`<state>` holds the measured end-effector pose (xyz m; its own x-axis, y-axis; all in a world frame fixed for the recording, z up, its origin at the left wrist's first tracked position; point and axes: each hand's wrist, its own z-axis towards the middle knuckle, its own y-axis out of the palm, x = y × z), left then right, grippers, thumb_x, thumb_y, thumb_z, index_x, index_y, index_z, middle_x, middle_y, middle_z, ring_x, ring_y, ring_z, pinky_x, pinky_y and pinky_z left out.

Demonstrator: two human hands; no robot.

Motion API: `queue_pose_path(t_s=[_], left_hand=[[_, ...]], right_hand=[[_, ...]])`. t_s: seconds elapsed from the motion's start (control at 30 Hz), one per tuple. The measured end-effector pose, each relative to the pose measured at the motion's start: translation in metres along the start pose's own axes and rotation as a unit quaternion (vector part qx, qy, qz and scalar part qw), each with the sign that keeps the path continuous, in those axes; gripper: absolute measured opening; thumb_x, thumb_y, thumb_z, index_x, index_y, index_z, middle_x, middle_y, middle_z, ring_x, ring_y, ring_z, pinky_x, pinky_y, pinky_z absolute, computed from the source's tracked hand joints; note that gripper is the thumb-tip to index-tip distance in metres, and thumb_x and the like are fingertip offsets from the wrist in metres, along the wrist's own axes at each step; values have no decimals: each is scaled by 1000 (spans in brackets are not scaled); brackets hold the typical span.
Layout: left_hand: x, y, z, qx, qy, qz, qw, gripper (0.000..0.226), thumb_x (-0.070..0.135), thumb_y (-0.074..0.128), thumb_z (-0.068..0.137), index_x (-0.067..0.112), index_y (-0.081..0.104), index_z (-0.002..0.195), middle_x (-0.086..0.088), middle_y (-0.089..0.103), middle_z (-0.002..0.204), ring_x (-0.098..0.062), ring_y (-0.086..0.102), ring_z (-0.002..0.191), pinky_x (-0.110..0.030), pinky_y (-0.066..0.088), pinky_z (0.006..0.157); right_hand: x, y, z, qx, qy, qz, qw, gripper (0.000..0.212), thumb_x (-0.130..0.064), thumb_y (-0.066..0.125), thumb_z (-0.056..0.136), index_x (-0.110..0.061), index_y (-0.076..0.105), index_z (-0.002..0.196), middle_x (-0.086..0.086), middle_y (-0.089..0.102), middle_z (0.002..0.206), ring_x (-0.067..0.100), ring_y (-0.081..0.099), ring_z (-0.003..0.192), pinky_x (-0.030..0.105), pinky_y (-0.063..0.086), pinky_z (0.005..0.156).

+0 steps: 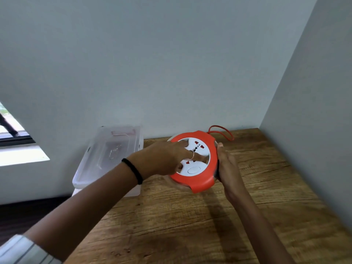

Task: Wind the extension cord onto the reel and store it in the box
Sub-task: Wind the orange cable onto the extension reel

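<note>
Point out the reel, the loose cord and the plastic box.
reel (202, 185): head view, on its orange rim nearest the camera.
loose cord (229, 135): head view, on the red loop behind the reel.
plastic box (83, 168): head view, on its left wall.
</note>
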<state>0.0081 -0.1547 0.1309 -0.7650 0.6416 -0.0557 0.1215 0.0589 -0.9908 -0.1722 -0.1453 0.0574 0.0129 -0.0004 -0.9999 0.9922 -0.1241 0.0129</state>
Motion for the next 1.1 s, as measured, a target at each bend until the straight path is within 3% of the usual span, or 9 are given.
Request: queue_pose_path(t_s=[0.17, 0.3, 0.47, 0.6, 0.67, 0.8, 0.9, 0.97, 1.1], left_hand=[[5, 0, -7, 132, -134, -142, 972, 43, 27, 57, 91, 24, 50, 133, 0, 56, 120, -21, 53, 111, -35, 45, 88], [21, 11, -9, 203, -188, -188, 942, 45, 33, 59, 89, 23, 52, 132, -4, 65, 106, -23, 57, 104, -32, 46, 84], [29, 15, 5, 131, -230, -264, 928, 60, 43, 58, 86, 28, 42, 142, -7, 57, 130, -28, 54, 119, -42, 46, 97], [32, 8, 15, 79, -253, -328, 907, 61, 36, 59, 89, 23, 37, 145, -4, 52, 138, -22, 52, 121, -26, 45, 88], [34, 6, 18, 53, -258, -364, 893, 59, 39, 60, 89, 22, 41, 142, 0, 57, 129, -18, 58, 109, -17, 46, 71], [45, 8, 17, 56, -278, -463, 840, 63, 43, 61, 88, 22, 37, 142, 1, 59, 126, -13, 69, 62, -17, 51, 46], [56, 15, 15, 76, -298, -494, 813, 70, 41, 57, 90, 25, 23, 149, -4, 56, 133, -20, 68, 51, -28, 59, 56], [62, 22, 16, 106, -308, -494, 806, 72, 39, 56, 91, 25, 19, 151, -5, 57, 133, -15, 66, 47, -25, 58, 53], [66, 31, 16, 164, -325, -535, 762, 70, 35, 62, 88, 28, 28, 148, 1, 59, 124, -9, 65, 48, -19, 55, 56]], right_hand=[[4, -7, 4, 36, -2, -20, 999, 60, -56, 38, 95, -2, 64, 91, 19, 68, 84, 20, 65, 74, 46, 54, 79], [3, -8, 6, 52, 5, -10, 999, 56, -54, 39, 95, -5, 64, 94, 15, 71, 88, 20, 67, 79, 48, 54, 83], [3, -7, 5, 48, -10, -30, 998, 60, -60, 38, 93, -6, 63, 86, 11, 68, 78, 23, 66, 73, 42, 53, 76], [5, -8, 2, 41, -23, -36, 998, 64, -63, 39, 91, -2, 61, 88, 18, 67, 79, 30, 66, 73, 46, 54, 74], [4, -7, 0, 36, -30, -34, 998, 64, -61, 40, 92, 0, 62, 92, 22, 68, 84, 29, 66, 74, 48, 54, 76], [1, -5, -5, 30, -56, -45, 997, 60, -54, 39, 95, 1, 60, 80, 9, 63, 66, 16, 62, 61, 35, 51, 63], [1, -3, -8, 36, -96, -66, 992, 49, -46, 39, 98, -12, 52, 65, -9, 52, 50, 5, 51, 49, 20, 41, 52], [3, -2, -9, 38, -122, -91, 988, 41, -42, 38, 99, -22, 53, 66, -12, 55, 50, 1, 53, 49, 17, 41, 52], [10, -2, -11, 51, -148, -145, 977, 46, -52, 34, 98, -22, 62, 78, -2, 63, 61, 12, 62, 59, 35, 52, 60]])
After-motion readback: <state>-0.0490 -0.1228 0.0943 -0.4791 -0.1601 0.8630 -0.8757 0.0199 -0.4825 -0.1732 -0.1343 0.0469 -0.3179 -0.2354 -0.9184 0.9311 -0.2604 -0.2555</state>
